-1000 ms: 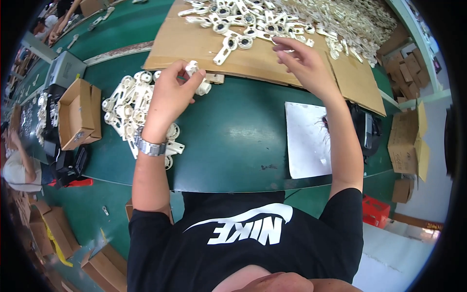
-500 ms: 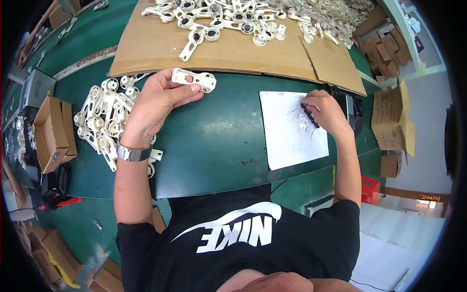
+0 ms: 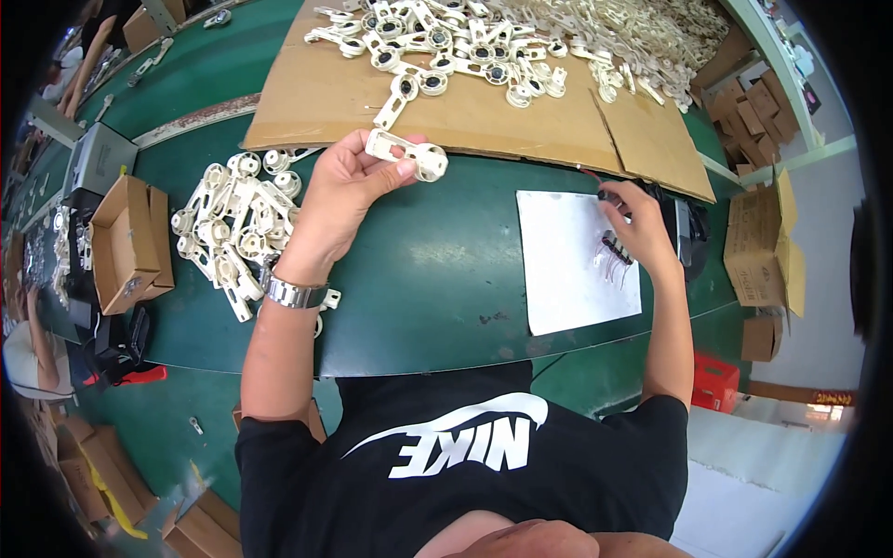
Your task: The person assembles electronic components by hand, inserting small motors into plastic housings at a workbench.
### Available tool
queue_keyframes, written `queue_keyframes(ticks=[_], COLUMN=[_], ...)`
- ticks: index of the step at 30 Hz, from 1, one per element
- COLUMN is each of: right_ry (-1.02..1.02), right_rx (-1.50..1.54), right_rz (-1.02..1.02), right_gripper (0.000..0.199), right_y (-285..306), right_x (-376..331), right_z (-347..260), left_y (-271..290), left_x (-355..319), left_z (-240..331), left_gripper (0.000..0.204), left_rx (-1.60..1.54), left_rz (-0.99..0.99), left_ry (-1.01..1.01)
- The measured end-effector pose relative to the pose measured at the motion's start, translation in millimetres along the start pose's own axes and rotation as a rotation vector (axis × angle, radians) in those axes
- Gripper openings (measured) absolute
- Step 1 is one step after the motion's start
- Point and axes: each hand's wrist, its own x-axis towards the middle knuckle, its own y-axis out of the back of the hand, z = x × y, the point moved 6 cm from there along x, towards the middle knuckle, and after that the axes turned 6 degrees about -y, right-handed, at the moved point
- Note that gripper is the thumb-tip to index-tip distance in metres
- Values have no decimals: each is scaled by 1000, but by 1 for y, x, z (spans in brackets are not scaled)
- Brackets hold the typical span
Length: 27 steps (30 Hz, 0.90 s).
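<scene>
My left hand pinches a cream plastic housing, long with a slotted handle and a round cup-shaped end, above the green table. Over the upper right of a white sheet, my right hand has its fingertips closed on a small black round part with thin reddish wires trailing off it. Below those fingers, a row of similar black wired parts lies on the sheet. A pile of cream housings sits beside my left forearm.
Beyond my hands, a flat cardboard sheet carries many cream housings, several with black centres. An open cardboard box stands at the left. Black equipment and a larger carton are at the right.
My right hand has lifted a single black wired part from the row, which now lies apart below it. My left hand still grips the housing. The whole view has shifted slightly.
</scene>
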Motion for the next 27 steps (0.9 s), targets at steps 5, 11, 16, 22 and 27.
queue_keyframes(ticks=[5,11,16,22,27], right_ry=[200,538,575,523,477], right_rx=[90,265,360,393,385], right_rz=[171,121,129,75,51], right_gripper=[30,32,30,23,23], right_y=[15,-12,-24,-36,-52], right_x=[9,22,33,29,33], right_z=[-89,-189,-222,-221,-214], left_y=[-2,-2,21,31,24], left_x=[0,1,3,-2,-3], left_z=[7,16,12,20,23], left_gripper=[24,22,26,28,27], left_rx=[-38,-48,35,111,91], left_rz=[-2,92,238,393,424], left_ry=[-37,-78,-191,-226,-184])
